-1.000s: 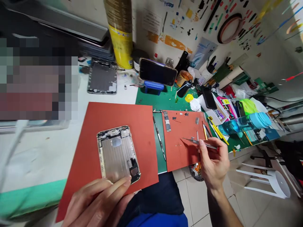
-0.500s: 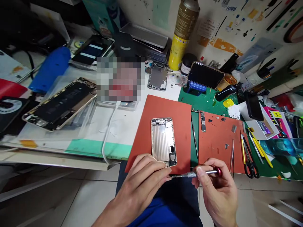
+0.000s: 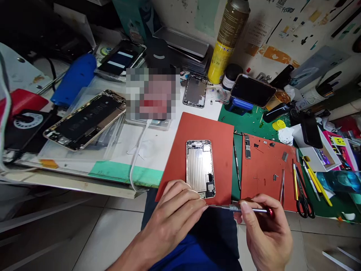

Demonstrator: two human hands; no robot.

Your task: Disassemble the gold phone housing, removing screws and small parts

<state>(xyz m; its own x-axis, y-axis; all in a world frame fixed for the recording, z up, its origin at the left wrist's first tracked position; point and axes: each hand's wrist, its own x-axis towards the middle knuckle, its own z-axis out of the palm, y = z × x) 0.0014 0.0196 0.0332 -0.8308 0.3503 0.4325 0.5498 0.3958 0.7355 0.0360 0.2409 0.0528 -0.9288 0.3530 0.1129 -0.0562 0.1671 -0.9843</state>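
Note:
An opened phone housing (image 3: 199,169), silvery inside with black parts at its lower right, lies on a reddish-brown mat (image 3: 222,158). My left hand (image 3: 177,210) covers the housing's lower left corner, fingers pressed together. Its fingertips meet the tip of a screwdriver (image 3: 235,208) just below the housing's bottom edge. Whatever sits between those fingertips is hidden. My right hand (image 3: 266,229) grips the screwdriver, a thin metal one with a knurled collar and red end cap, held nearly level and pointing left.
A second mat (image 3: 262,173) carries a circuit board (image 3: 247,146), small parts and tweezers (image 3: 282,186). Scissors (image 3: 304,203) lie to its right. Another opened phone (image 3: 87,120) rests at left. Behind stand a spray can (image 3: 228,41) and a propped phone (image 3: 254,90). A white cable (image 3: 137,154) crosses the table edge.
The whole view has shifted, so the scene sits slightly farther right. Both hands keep nearly the same pose, with the screwdriver tip still at the left fingertips.

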